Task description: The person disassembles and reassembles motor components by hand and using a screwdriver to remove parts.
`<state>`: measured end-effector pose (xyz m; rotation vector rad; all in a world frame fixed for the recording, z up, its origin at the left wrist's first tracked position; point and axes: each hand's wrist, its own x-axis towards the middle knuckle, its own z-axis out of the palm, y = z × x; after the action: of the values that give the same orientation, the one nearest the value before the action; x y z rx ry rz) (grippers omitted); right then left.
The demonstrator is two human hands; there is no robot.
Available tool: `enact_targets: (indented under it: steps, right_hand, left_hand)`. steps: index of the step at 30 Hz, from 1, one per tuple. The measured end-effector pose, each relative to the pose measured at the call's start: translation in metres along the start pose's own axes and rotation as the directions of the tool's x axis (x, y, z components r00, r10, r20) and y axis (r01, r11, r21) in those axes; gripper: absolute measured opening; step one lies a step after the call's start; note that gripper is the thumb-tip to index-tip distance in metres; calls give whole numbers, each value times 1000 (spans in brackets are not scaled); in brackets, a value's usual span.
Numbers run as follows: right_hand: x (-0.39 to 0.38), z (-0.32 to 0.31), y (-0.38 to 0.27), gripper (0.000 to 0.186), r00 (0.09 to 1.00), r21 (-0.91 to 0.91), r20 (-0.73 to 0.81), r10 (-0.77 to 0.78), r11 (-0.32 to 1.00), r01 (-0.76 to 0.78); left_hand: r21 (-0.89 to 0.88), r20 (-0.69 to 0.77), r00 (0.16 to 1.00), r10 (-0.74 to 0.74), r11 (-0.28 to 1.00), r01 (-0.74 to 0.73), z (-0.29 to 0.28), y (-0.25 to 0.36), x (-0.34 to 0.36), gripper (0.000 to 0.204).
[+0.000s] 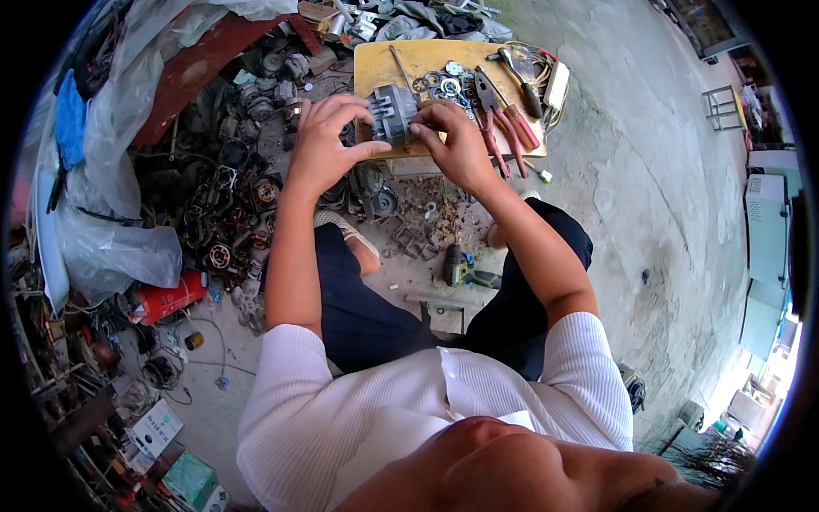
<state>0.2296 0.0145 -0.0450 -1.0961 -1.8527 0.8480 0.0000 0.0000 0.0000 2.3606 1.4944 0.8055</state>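
Observation:
A grey cast-metal motor housing (393, 114) with ribs and raised lugs stands near the front edge of a small yellow-topped table (375, 61). My left hand (331, 141) curves round its left side, with the fingertips at the upper left edge and the thumb along the lower edge. On the opposite side, my right hand (456, 141) has its thumb and bent forefinger at the right edge of the housing. Right of it lie several loose rings and washers (448, 85), red-handled pliers (495, 115), a screwdriver (522, 126) and a hammer (519, 78).
A white power strip (556, 84) with cables sits by the table's right edge. Below, a cordless drill (458, 266) lies on the floor between my legs, near metal scraps. Motor parts (226, 179) heap up at the left, beside plastic sheeting (128, 247) and a red cylinder (171, 299).

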Motion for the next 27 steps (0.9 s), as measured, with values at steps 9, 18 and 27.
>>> enact_targets:
  steps: [9, 18, 27]
  right_hand:
    - [0, -1, 3, 10, 1000, 94, 7, 11, 996, -12]
    - [1, 2, 2, 14, 999, 110, -48, -10, 994, 15]
    - [2, 1, 0, 14, 999, 84, -49, -21, 996, 25]
  left_hand:
    - [-194, 29, 986, -163, 967, 165, 8, 2, 5, 39]
    - [-85, 37, 996, -80, 993, 83, 6, -3, 3, 32]
    - [-144, 52, 995, -90, 985, 97, 3, -6, 3, 25]
